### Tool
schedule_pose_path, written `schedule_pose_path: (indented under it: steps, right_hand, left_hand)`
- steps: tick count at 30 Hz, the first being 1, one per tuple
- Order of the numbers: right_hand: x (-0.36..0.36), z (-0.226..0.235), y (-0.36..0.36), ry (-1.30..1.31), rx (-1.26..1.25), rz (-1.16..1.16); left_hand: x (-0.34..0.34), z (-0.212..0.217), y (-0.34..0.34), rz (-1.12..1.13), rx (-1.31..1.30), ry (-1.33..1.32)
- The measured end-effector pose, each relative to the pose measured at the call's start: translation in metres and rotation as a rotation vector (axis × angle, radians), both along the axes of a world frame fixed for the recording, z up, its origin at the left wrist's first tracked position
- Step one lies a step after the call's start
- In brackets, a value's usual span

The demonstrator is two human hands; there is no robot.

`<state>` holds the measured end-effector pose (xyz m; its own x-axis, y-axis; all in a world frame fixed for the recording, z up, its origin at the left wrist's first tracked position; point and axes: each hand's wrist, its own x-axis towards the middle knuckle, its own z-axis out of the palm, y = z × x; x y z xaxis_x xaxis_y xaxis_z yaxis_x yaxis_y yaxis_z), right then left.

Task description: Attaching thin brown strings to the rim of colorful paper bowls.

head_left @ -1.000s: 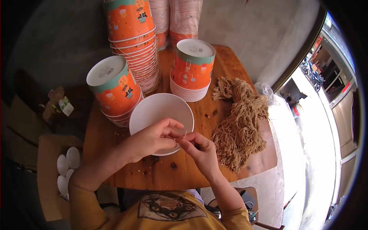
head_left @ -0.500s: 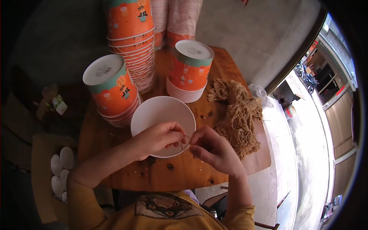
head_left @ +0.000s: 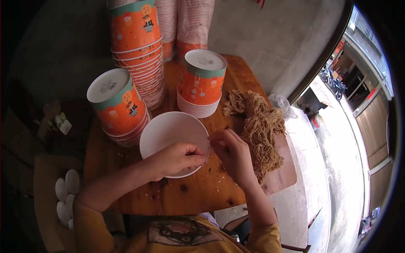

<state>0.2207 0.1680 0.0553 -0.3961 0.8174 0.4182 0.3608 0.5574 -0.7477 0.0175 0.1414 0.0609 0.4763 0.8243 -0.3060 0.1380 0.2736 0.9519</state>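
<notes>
Fingers [head_left: 198, 157] of left hand [head_left: 175, 158] clamped on white bowl [head_left: 168, 130] rim, right hand [head_left: 232, 154] fingers bunched together beside dried noodles [head_left: 259, 126], over the desk [head_left: 202, 194].

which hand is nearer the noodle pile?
Right. The right hand sits just beside the noodle pile, at its left edge. The left hand is farther off, over the near rim of the white bowl.

The left hand [head_left: 177, 158] covers the near rim of the white bowl [head_left: 168, 130], so can't tell what its fingertips pinch. Tall cup stacks [head_left: 139, 46] run off the top edge; the egg tray [head_left: 67, 196] sits mostly in shadow
</notes>
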Motion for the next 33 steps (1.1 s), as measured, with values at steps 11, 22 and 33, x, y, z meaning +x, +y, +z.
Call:
schedule_pose_path:
  steps: [11, 22, 33]
  right_hand:
    - [-0.003, -0.021, -0.045, -0.095, 0.267, -0.172]
    - [-0.013, -0.025, -0.052, 0.013, 0.163, -0.129]
    - [0.008, -0.024, -0.037, 0.093, -0.084, -0.116]
  left_hand:
    - [0.003, -0.004, 0.008, 0.013, -0.068, -0.091]
    - [0.003, 0.003, 0.005, 0.111, -0.211, -0.144]
    - [0.008, -0.004, 0.006, 0.003, 0.281, 0.024]
